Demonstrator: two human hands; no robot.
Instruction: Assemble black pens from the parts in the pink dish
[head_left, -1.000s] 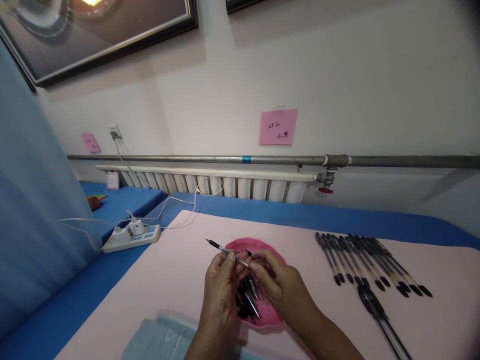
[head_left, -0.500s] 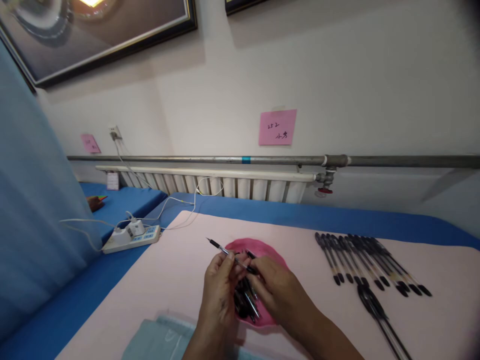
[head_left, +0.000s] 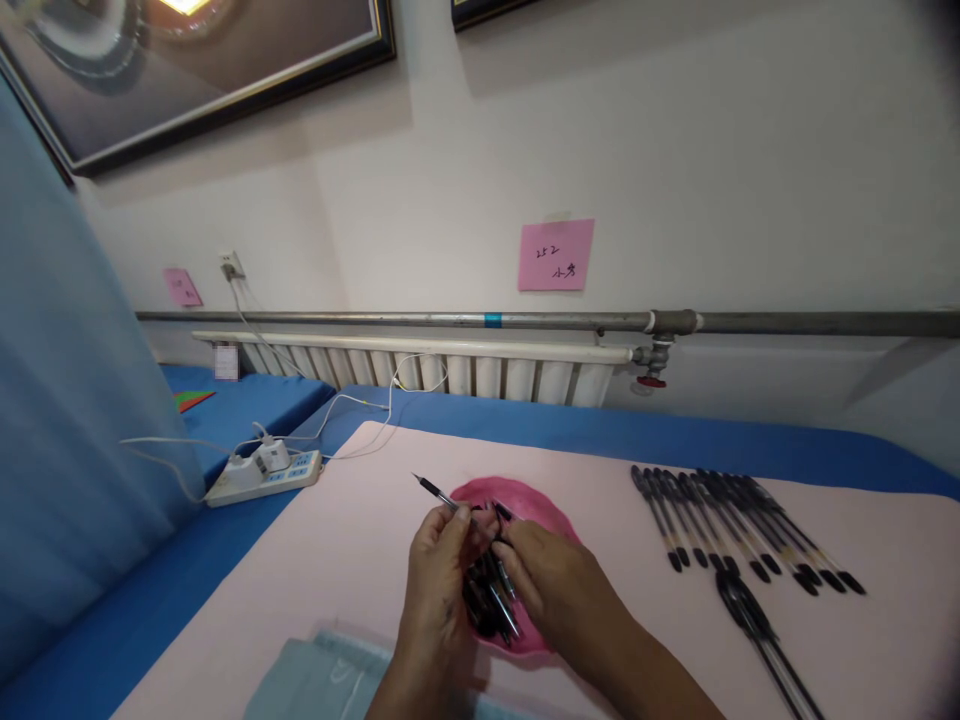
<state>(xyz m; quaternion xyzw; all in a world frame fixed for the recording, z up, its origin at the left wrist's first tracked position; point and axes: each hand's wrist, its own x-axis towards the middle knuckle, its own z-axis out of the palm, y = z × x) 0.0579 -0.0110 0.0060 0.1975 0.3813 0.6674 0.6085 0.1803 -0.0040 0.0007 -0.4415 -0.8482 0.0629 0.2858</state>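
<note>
My left hand (head_left: 439, 575) is closed around the barrel of a clear pen (head_left: 436, 490), its black grip and pointed tip sticking out to the upper left. Fingers curled, my right hand (head_left: 551, 580) is closed close beside my left fingers at the pen's rear; what it pinches, if anything, is hidden. Both hands are over a pink bowl (head_left: 559, 508), which holds several black and clear pen parts (head_left: 495, 605). To the right, a row of black-capped pens (head_left: 712, 520) lies on the pink sheet, with more long pens (head_left: 761, 625) in front of it.
A pale pink sheet (head_left: 360, 530) covers the blue table (head_left: 540, 418). Folded light-blue cloth (head_left: 315, 680) lies at the front. A white power strip (head_left: 262, 480) with plugs and cables sits at the left. Behind the table are a radiator (head_left: 487, 375) and a pipe with a valve (head_left: 651, 380).
The pen's black rear end, visible between my hands before, no longer shows clearly. My right fingers have shifted slightly. On the far-left blue table, a dark shape beside the coloured piece has gone from view.
</note>
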